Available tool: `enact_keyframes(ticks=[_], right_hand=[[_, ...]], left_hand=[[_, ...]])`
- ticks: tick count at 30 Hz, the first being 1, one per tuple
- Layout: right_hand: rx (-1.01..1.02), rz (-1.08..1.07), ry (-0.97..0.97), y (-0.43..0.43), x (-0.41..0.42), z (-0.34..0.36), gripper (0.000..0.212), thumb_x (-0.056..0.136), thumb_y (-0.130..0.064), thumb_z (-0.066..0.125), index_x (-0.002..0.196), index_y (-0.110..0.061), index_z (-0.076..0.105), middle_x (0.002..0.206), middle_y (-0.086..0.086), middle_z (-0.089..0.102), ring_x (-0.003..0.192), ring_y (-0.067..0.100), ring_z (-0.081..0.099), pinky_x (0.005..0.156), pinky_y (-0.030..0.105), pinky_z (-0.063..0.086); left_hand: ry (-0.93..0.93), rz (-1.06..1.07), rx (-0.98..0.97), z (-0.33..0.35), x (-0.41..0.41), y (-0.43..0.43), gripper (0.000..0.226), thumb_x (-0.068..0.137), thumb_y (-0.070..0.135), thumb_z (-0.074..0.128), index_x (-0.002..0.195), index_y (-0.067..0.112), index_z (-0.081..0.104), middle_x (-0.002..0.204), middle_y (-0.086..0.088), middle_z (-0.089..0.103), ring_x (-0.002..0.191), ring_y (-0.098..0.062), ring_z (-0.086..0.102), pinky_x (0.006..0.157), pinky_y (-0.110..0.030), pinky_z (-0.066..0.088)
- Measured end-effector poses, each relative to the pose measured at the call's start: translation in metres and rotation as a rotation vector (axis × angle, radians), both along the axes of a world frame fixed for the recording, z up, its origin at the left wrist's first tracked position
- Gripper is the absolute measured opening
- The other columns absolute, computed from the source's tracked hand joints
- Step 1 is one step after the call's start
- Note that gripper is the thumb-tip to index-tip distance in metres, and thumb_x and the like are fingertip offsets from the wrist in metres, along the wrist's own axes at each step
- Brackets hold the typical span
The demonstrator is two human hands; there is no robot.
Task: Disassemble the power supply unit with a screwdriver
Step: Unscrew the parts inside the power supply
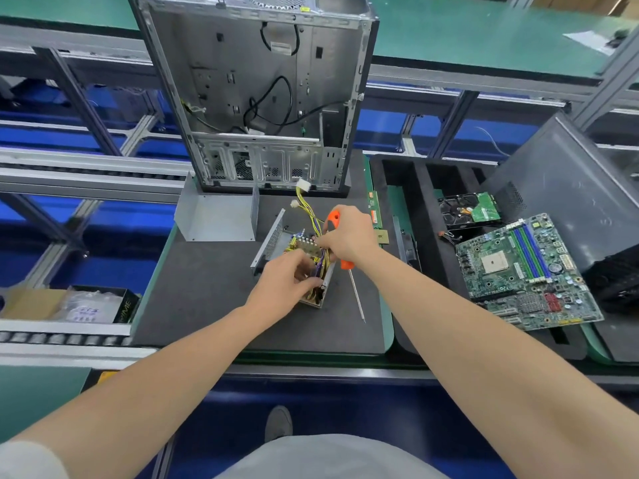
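Head view: on the dark mat (207,288), the left hand (280,283) curls its fingers round the near end of the opened supply (273,236). Just beyond, the right hand (349,236) clasps the orange-handled screwdriver (353,286) in its palm, shaft pointing back toward the person, while its fingertips reach into the wires at the supply's middle. A bent metal cover (218,216) stands left of it. Farther back stands the open case (256,98).
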State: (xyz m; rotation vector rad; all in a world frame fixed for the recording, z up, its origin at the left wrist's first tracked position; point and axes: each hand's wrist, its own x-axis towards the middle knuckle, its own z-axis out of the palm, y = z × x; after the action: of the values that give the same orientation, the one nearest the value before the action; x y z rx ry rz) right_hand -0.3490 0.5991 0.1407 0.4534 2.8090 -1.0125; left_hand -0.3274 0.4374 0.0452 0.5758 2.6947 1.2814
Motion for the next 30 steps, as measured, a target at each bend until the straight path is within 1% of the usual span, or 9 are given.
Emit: enact_keyframes(ticks=[3,7,10,12,16,18,22,26,30], right_hand=[[0.066,0.037,0.049,0.002,0.002,-0.002,0.038,0.092,-0.044,0.074,0.088,-0.017,0.047,0.090,0.009,0.064,0.088,0.035,0.067,0.070,0.041,0.053],[0.330,0.001,0.246,-0.002,0.008,0.007,0.035,0.092,-0.053,0.057,0.082,-0.023,0.043,0.081,0.001,0.059,0.079,0.031,0.057,0.066,0.035,0.040],[0.183,0.049,0.285,-0.004,0.014,0.016,0.032,0.084,-0.044,0.061,0.072,-0.020,0.042,0.070,0.001,0.056,0.076,0.031,0.054,0.061,0.035,0.038],[0.059,0.117,0.324,-0.009,0.020,0.020,0.032,0.081,-0.038,0.065,0.070,-0.017,0.044,0.062,0.001,0.050,0.070,0.028,0.051,0.057,0.035,0.038],[-0.009,0.151,0.507,-0.023,0.033,0.023,0.032,0.085,-0.037,0.069,0.070,-0.024,0.042,0.058,-0.004,0.046,0.059,0.015,0.044,0.066,0.028,0.043],[-0.018,0.156,0.569,-0.027,0.038,0.022,0.026,0.086,-0.036,0.070,0.078,-0.022,0.050,0.058,-0.004,0.051,0.060,0.015,0.051,0.064,0.024,0.044],[-0.007,0.164,0.545,-0.026,0.044,0.013,0.024,0.088,-0.032,0.073,0.085,-0.018,0.053,0.060,0.000,0.056,0.062,0.024,0.055,0.062,0.035,0.047],[-0.027,0.117,0.554,-0.022,0.047,0.005,0.027,0.087,-0.025,0.074,0.079,-0.018,0.049,0.057,-0.003,0.049,0.062,0.022,0.046,0.057,0.022,0.037],[-0.021,0.132,0.576,-0.022,0.048,0.006,0.024,0.088,-0.029,0.074,0.083,-0.016,0.054,0.060,-0.005,0.054,0.063,0.020,0.052,0.061,0.022,0.041]], left_hand=[[-0.068,0.025,-0.032,0.004,-0.007,0.004,0.032,0.080,0.026,0.089,0.082,0.025,0.057,0.078,0.007,0.066,0.068,-0.012,0.067,0.064,-0.033,0.054],[-0.051,0.030,-0.119,0.007,-0.015,0.003,0.041,0.076,0.035,0.090,0.073,0.026,0.050,0.067,0.005,0.061,0.062,-0.013,0.061,0.053,-0.029,0.043],[-0.129,-0.081,-0.007,0.006,-0.017,-0.003,0.033,0.083,0.023,0.087,0.075,0.023,0.055,0.066,0.001,0.065,0.056,-0.012,0.070,0.051,-0.025,0.056],[-0.080,-0.172,0.001,0.003,-0.012,-0.009,0.033,0.090,0.014,0.079,0.078,0.033,0.054,0.073,0.004,0.067,0.058,-0.009,0.071,0.056,-0.018,0.055],[-0.019,-0.186,-0.014,-0.011,0.000,-0.023,0.046,0.092,0.004,0.067,0.081,0.046,0.053,0.088,0.012,0.063,0.065,-0.009,0.070,0.061,-0.021,0.057],[0.048,-0.165,-0.041,-0.020,0.005,-0.028,0.044,0.089,0.007,0.067,0.081,0.048,0.053,0.092,0.018,0.059,0.070,-0.010,0.065,0.066,-0.017,0.053],[0.123,-0.204,-0.038,-0.033,0.010,-0.031,0.042,0.083,0.009,0.065,0.090,0.049,0.056,0.096,0.023,0.054,0.081,0.003,0.059,0.074,-0.004,0.040],[0.099,-0.178,0.027,-0.044,0.012,-0.029,0.052,0.080,-0.002,0.065,0.089,0.049,0.060,0.095,0.018,0.052,0.080,0.003,0.059,0.074,-0.005,0.040],[0.080,-0.182,0.035,-0.042,0.014,-0.028,0.028,0.082,0.026,0.062,0.089,0.053,0.056,0.097,0.023,0.050,0.079,0.003,0.059,0.070,-0.009,0.041]])
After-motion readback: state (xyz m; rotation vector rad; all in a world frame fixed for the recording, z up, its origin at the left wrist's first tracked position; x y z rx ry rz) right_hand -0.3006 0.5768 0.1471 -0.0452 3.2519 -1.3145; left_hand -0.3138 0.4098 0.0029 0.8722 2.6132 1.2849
